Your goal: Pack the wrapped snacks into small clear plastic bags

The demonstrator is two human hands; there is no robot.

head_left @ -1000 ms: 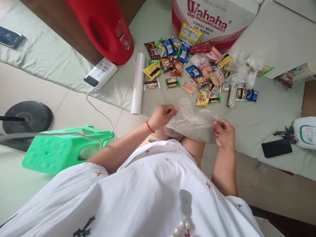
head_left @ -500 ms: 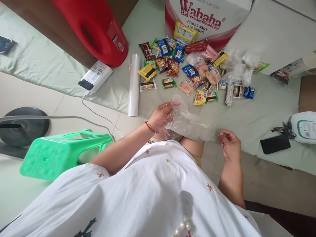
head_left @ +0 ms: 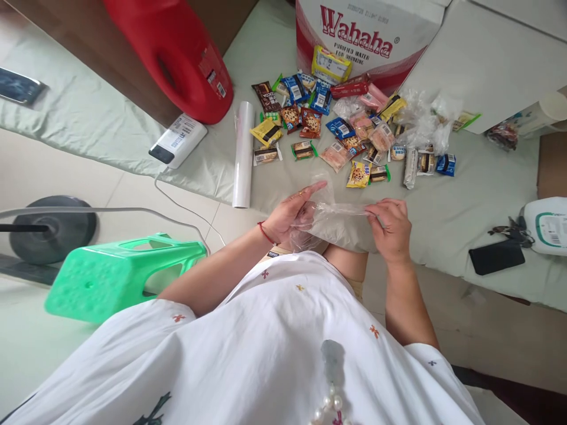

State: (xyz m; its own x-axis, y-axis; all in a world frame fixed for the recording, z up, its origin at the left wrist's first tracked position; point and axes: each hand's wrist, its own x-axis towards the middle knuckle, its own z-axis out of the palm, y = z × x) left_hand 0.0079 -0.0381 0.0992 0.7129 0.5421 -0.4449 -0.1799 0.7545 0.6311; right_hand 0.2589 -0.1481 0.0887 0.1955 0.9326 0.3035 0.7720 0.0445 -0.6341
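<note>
We had the clear plastic (head_left: 343,209) stretched between both hands, above our lap at the near edge of the worktop (head_left: 283,189). Our right hand (head_left: 392,229) pinched one end between thumb and fingertips; our left hand (head_left: 290,217) had curled fingers around the bunched other end, its index finger pointing outward. Film that thin, we judged, could split if the right grip pulled too hard, or slide out of the left, whose hold looked looser. Static might also make it cling to our fingers.

Just beyond lay the wrapped snacks (head_left: 359,175), loosely heaped, so a forward sweep could scatter the nearest packets. The white roll (head_left: 243,156) lay left of them, its near end at the worktop's edge; a bump from our left forearm might send it to the floor. Farther off, the red jug (head_left: 188,65) and the Wahaha carton (head_left: 361,35) stood well clear of both hands.
</note>
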